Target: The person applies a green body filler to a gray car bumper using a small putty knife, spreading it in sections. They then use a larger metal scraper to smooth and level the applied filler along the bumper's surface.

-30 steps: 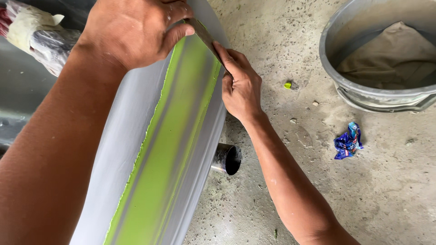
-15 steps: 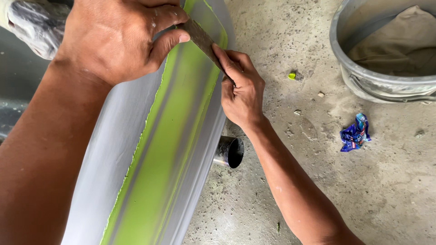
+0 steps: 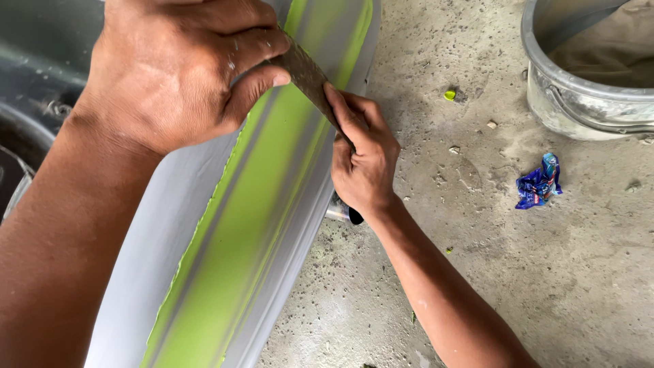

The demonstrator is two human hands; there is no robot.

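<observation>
Both hands grip a thin, dark, flat strip of abrasive sheet (image 3: 310,78) laid across a long, curved grey panel with a bright green band of filler (image 3: 252,225) running down its middle. The left hand (image 3: 180,71) pinches the strip's upper end, its thumb and fingers clamped together on it. The right hand (image 3: 364,160) holds the lower end at the panel's right edge, its fingers curled tight on the strip with the forefinger pressed along its back.

Compared with half a second ago, the strip sits slightly lower in the view and both hands fill more of the frame; the head camera appears to have come closer and shifted left. A second ago the hands were higher on the panel, so the strip has travelled a short way down the green band, which reads as one pass of a rubbing stroke with the grip unchanged.

The wrapped grey bundle visible at top left in the earlier frames is now out of view. On the rough concrete floor (image 3: 545,272) lie a crumpled blue wrapper (image 3: 538,180) and a small green fleck (image 3: 449,95). A grey metal bucket (image 3: 579,102) stands at top right. Under the panel, just behind the right wrist, a short dark-mouthed pipe end (image 3: 344,215) peeps out.
</observation>
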